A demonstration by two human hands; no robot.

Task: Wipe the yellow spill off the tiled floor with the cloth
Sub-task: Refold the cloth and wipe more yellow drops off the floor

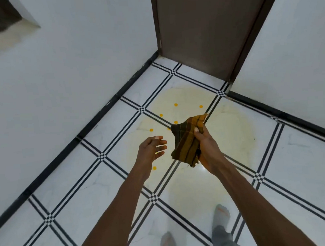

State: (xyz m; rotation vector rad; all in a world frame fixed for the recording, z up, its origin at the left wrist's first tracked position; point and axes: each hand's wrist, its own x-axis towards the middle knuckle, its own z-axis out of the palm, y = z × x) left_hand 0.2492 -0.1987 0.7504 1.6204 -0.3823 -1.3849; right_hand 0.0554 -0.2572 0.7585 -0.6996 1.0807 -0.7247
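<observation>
- The right hand holds the cloth, a brown and yellow striped rag, with the fingers pinching its bunched middle; the loose corners stick out above and below the grip.
- The left hand is empty, its fingers spread and slightly curled, just beside the cloth and apart from it, probably ready to help fold or gather it.
- The spill is a pale yellow film with several darker yellow dots, spreading over the tiled floor in the corner below both hands and reaching back toward the feet.
- The cloth is held in the air above the spill, so wiping appears not yet begun.
- A brown door and white walls close in the corner, limiting the room for wiping strokes.
</observation>
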